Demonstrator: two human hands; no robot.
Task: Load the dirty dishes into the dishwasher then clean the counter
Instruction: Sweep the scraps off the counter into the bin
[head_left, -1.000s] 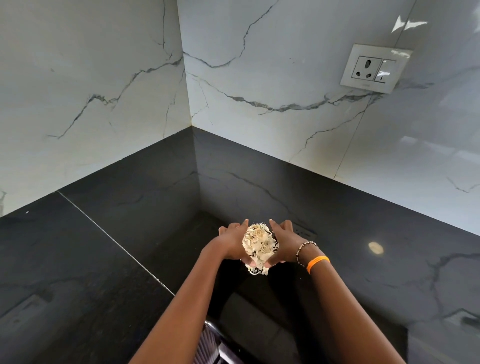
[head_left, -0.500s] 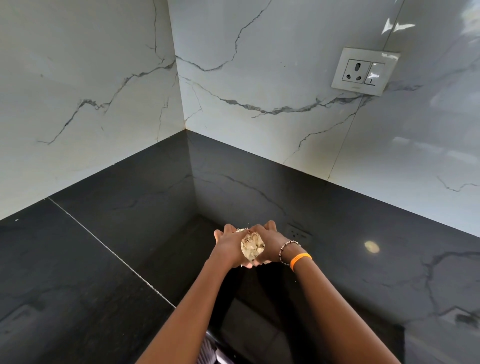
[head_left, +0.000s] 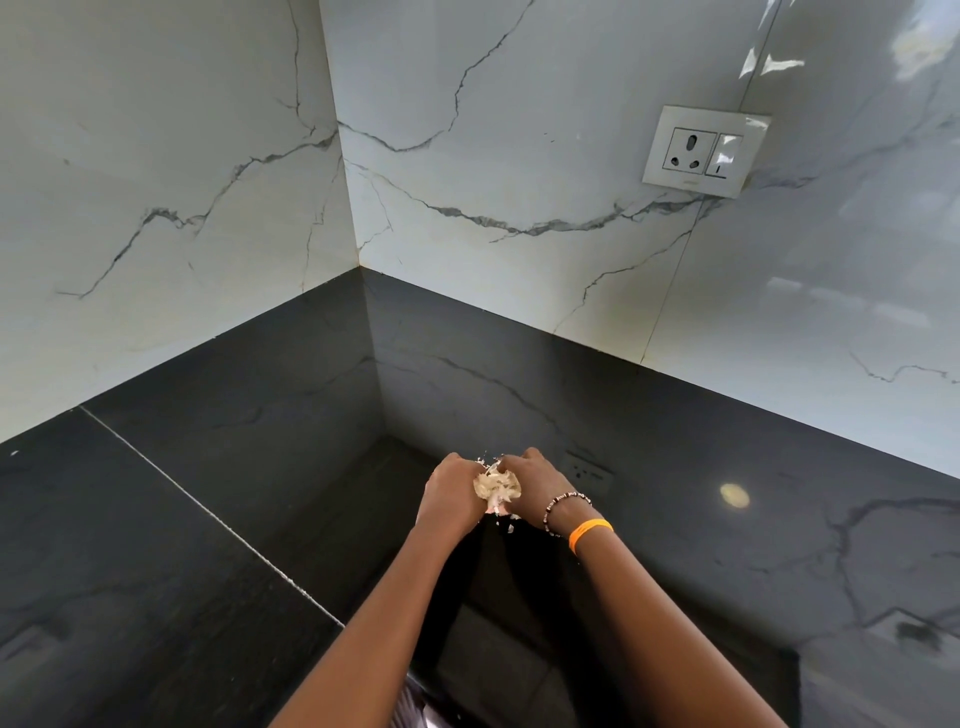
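Scraps feel soft and crumbly, so my left hand and right hand cup them, fingers curled tight, above the counter below the socket

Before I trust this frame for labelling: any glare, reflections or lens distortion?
Head view: bright glare streaks on the glossy wall tiles; a round light spot and the socket mirrored on the black counter; wide-angle bending of the wall lines; hands and the crumpled wad look sharp.
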